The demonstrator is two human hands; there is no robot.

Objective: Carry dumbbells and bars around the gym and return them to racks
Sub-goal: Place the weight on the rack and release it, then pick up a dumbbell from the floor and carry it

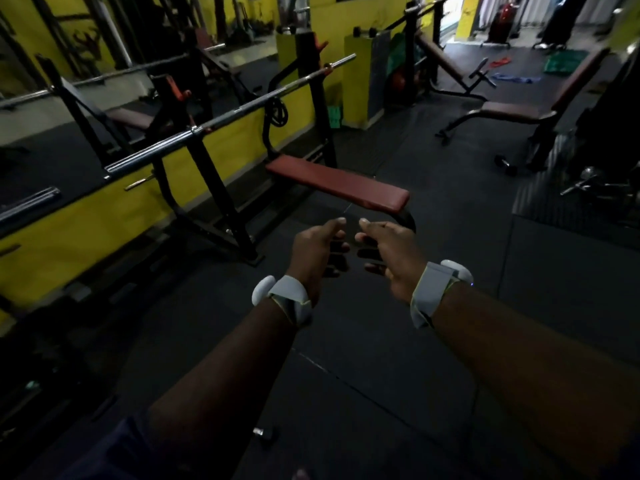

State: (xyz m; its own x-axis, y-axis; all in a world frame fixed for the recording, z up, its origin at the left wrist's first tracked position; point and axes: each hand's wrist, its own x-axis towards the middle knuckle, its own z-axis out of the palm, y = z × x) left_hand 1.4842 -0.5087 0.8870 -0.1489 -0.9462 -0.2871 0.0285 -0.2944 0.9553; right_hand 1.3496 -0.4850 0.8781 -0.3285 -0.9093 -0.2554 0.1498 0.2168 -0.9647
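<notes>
Head view: we record the left hand (317,252) and right hand (391,258) raised side by side near the red bench (339,187). The fingers are curled inward, and in the dim light we cannot tell whether they grip anything. The barbell (221,120) rests on its rack (207,168), at left. A dumbbell (505,164) lies on the floor (450,244), far right.

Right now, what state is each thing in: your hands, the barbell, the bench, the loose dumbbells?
Left hand: fingers curled, holding nothing.
Right hand: fingers curled, holding nothing.
Barbell: racked, no plates loaded.
Bench pad: bare.
Far dumbbell: lying on the floor, unracked.
Near dumbbell: on the floor, unracked.
</notes>
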